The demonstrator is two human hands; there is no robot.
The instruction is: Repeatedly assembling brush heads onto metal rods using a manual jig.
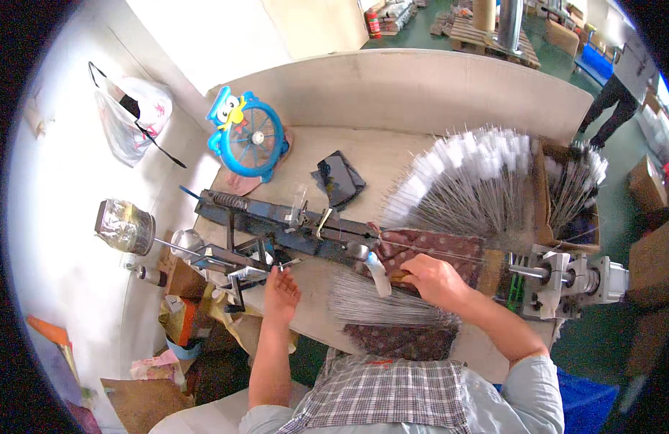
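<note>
My left hand is raised at the near side of a black metal bench machine, palm partly turned up and fingers curled. Its fingertips meet beside a thin pale piece too small to name. My right hand is closed over the bench, just right of a lever with a white-wrapped handle. Something small and yellowish-brown shows at its fingertips, mostly hidden. Below this hand a bundle of thin metal wires lies on dark red patterned cloth.
Many white-tipped wire brushes fan out at the back right, beside a cardboard box holding more. A motor-like metal unit stands at the right end. A blue cartoon fan and dark flat pouches are behind the machine. A person stands beyond.
</note>
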